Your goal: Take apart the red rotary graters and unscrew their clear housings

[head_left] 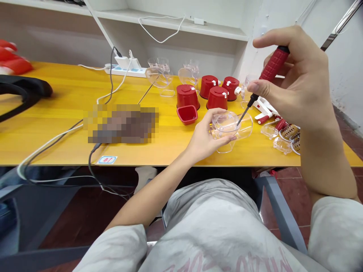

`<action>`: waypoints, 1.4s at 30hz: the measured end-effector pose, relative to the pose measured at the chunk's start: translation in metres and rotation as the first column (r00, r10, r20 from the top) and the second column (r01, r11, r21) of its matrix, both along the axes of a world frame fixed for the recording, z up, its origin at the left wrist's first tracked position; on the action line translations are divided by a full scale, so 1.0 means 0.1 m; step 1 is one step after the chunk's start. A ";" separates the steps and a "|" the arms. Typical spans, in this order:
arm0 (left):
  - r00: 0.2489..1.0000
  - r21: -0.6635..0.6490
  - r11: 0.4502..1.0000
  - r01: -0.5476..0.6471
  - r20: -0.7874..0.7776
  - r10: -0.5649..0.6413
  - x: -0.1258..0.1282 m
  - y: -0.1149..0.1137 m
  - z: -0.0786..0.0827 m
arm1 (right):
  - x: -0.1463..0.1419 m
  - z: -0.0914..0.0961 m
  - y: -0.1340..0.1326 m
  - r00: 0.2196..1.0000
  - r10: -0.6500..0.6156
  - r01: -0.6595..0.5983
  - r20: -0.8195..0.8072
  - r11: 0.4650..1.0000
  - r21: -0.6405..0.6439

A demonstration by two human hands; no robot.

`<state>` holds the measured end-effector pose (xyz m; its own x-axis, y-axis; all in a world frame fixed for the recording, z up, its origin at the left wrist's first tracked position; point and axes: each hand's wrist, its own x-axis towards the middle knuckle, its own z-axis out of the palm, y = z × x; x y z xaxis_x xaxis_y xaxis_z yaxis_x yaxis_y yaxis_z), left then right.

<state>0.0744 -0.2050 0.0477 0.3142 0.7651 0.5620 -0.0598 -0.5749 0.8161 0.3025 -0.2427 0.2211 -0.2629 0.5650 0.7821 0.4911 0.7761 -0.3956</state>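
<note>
Head view, looking forward and down over a grey shirt. Left hand [207,138] low near the middle of the frame, palm upward, fingers [227,139] curled part way around a clear housing [231,126], firm hold, housing lifted just above the yellow surface [159,155]. Right hand [297,83] higher and to the right, thumb and fingers closed around the red handle of a screwdriver [273,64], in a pencil-like grip near the shaft end. Shaft [246,113] slanting down and left at an angle, its tip touching or just inside the housing; through the clear plastic, which of the two cannot be told. Both hands close together, wrists apart, the housing between them.

Beyond the hands, four red cups [187,96] in a loose group, a small red tray [187,114] just in front of them. Clear shells [159,73] farther back, near a power strip [127,70] with white and dark cables. To the right, a white-and-red part [263,109], smaller clear pieces [282,145] and brown grilles [289,132] close to the right forearm [320,158]. At the left, a pixelated patch [121,122] hiding whatever lies there, and a black strap [22,90]. Above, a white shelf [170,26] with a loose cable.
</note>
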 end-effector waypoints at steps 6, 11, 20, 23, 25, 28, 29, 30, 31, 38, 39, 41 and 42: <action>1.000 -0.002 1.000 0.012 -0.001 -0.012 0.00 0.01 -0.01 | 0.08 -0.02 0.02 0.970 0.209 -0.214 -0.128 0.977 -0.026; 1.000 0.003 1.000 0.023 -0.018 -0.022 -0.02 0.00 -0.01 | 0.12 -0.01 0.06 0.970 0.194 -0.197 -0.145 0.980 -0.011; 0.997 0.004 0.998 0.055 0.063 -0.055 0.01 0.02 -0.03 | 0.03 -0.06 0.12 0.968 0.188 -0.185 -0.166 0.982 0.034; 0.996 -0.043 0.999 0.018 0.083 -0.015 0.04 0.00 0.01 | -0.02 -0.12 0.24 0.975 0.169 -0.165 -0.145 0.986 0.034; 0.997 -0.057 0.998 -0.009 0.080 0.014 0.06 -0.02 0.02 | -0.03 -0.15 0.33 0.983 0.137 -0.135 -0.119 0.991 0.024; 0.995 -0.071 0.997 -0.019 0.092 0.025 0.07 -0.02 0.02 | -0.05 -0.14 0.44 0.994 0.079 -0.078 -0.076 0.997 0.014; 0.995 -0.077 0.997 -0.017 0.095 0.025 0.08 -0.01 0.01 | -0.06 -0.12 0.47 0.997 0.053 -0.053 -0.052 0.999 0.007; 0.995 -0.082 0.997 -0.015 0.099 0.023 0.09 -0.01 0.00 | -0.07 -0.10 0.49 1.000 0.017 -0.017 -0.024 1.000 0.002; 0.995 -0.083 0.996 -0.013 0.102 0.022 0.09 -0.01 -0.01 | -0.09 -0.06 0.50 1.000 -0.027 0.027 0.006 1.000 0.004; 0.987 -0.101 0.995 -0.028 0.154 0.043 0.12 -0.02 0.00 | -0.24 0.15 0.44 0.971 -0.188 0.187 0.145 0.982 0.023; 0.987 -0.107 0.994 -0.017 0.156 0.034 0.12 -0.02 0.00 | -0.24 0.16 0.45 0.976 -0.169 0.169 0.135 0.986 0.009; 0.988 -0.123 0.992 0.011 0.157 0.009 0.12 0.00 0.00 | -0.21 0.16 0.51 0.990 -0.098 0.101 0.105 0.995 -0.021; 0.987 -0.131 0.991 0.024 0.159 -0.003 0.11 0.01 0.00 | -0.18 0.16 0.56 0.995 -0.053 0.056 0.081 0.998 -0.034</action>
<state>0.0857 -0.2039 0.0478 0.2404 0.8322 0.4996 -0.2011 -0.4608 0.8644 0.2842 -0.1863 0.2372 -0.2924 0.6077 0.7384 0.5634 0.7334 -0.3805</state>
